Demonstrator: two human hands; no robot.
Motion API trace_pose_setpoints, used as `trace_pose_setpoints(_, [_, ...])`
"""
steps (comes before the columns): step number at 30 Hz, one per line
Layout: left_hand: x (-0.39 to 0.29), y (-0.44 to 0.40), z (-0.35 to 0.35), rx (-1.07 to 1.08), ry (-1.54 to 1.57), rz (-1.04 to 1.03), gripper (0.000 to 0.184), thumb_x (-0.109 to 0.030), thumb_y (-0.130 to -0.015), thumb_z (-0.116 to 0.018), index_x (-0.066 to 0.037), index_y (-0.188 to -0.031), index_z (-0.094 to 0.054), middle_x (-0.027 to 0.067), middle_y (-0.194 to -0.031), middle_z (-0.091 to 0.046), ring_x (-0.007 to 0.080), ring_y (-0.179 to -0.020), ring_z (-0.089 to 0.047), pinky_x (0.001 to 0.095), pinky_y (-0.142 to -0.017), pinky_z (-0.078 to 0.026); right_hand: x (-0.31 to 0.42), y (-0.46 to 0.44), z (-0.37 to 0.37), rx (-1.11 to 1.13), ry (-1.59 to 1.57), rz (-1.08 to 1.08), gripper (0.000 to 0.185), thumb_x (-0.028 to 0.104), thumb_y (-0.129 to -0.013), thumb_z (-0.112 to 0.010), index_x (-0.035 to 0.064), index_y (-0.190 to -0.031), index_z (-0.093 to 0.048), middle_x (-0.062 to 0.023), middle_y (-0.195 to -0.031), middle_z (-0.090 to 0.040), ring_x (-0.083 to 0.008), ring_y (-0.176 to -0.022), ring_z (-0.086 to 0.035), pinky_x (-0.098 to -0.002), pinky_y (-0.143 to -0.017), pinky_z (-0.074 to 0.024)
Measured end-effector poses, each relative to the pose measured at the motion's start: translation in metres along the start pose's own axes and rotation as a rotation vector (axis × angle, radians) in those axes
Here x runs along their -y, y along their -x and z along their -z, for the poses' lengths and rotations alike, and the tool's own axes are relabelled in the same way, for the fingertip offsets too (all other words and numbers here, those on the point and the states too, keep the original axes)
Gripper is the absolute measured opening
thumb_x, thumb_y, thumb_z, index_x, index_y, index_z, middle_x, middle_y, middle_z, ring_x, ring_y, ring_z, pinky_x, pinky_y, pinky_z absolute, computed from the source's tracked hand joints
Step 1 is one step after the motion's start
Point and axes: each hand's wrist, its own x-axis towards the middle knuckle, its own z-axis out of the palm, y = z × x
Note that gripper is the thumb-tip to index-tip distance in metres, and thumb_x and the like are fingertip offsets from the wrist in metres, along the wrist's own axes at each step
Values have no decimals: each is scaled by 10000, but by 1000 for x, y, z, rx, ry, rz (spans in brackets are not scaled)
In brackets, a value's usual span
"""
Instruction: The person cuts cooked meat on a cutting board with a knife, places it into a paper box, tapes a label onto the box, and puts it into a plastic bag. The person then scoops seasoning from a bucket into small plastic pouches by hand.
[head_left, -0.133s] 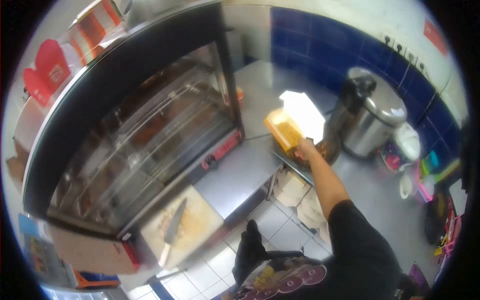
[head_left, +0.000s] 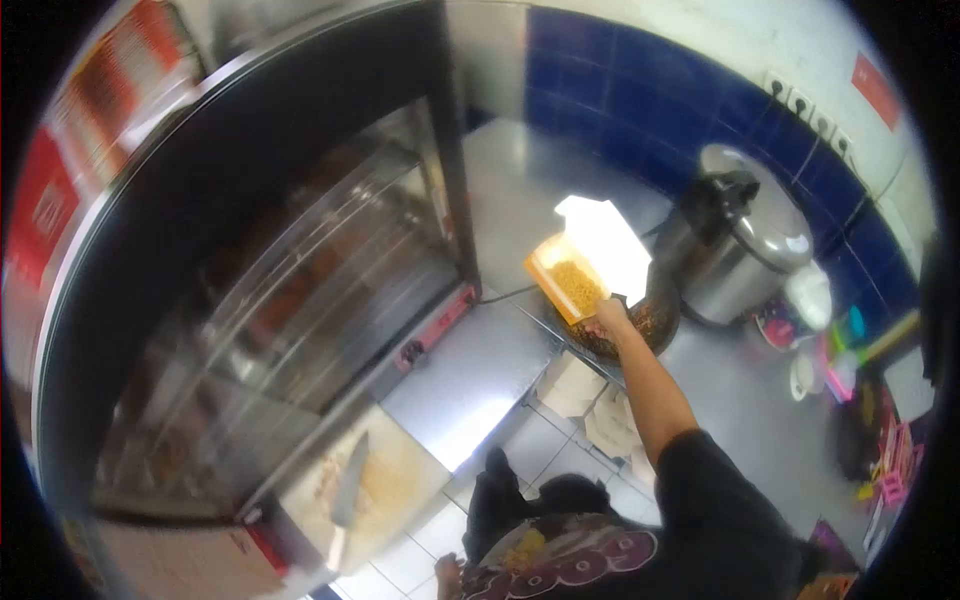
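My right hand [head_left: 608, 320] is closed on the near corner of an open takeaway box [head_left: 553, 284]. Yellow-brown food fills part of the box, and its white lid stands folded back. The box is over a dark round pan [head_left: 655, 318] with reddish-brown food. Low in the view, my left hand [head_left: 449, 574] hangs beside my shirt, small and blurred, and its fingers cannot be made out. A knife [head_left: 349, 490] lies on a stained cutting board [head_left: 395, 478], away from both hands.
A glass display cabinet [head_left: 290, 270] fills the left side. Behind the pan stands a large steel cooker [head_left: 745, 245] by the blue tiled wall. Takeaway boxes [head_left: 572, 388] sit below the counter edge. Cups and colourful items [head_left: 835, 350] are at the right.
The view has shifted a little, and the display cabinet appears larger. My left hand has come into sight at the bottom. My right hand still holds the box over the pan.
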Motion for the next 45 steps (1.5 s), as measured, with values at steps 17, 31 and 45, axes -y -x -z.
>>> trace_pose_setpoints(17, [-66,-105,30,336,-248,-214,160,-182,-894,-549,-55,-830,-622,164,-738,-634,316,-656,-616,447,-589,-464,-78,207,192,-374,68,90,365,235,-980,-465,-58,-842,-633,-142,-652,-657,-194,-499,-619,-308,-441,-470])
trace_pose_setpoints(31, [-149,-2,-25,2,164,107,439,-336,-947,-591,49,-1153,-641,186,-945,-719,248,-778,-707,348,-694,-577,-268,215,365,-551,-252,-94,646,521,-981,-445,26,-1394,-486,-172,-1231,-631,-317,-1062,-635,-459,-782,-544])
trace_pose_setpoints(45, [-279,-7,-121,763,-499,-512,256,-175,-925,-642,-26,-1132,-673,152,-917,-705,188,-651,-674,331,-667,-540,-370,422,246,-293,200,-204,498,519,-938,-585,93,-1182,-669,-140,-920,-726,-278,-831,-692,-378,-796,-542])
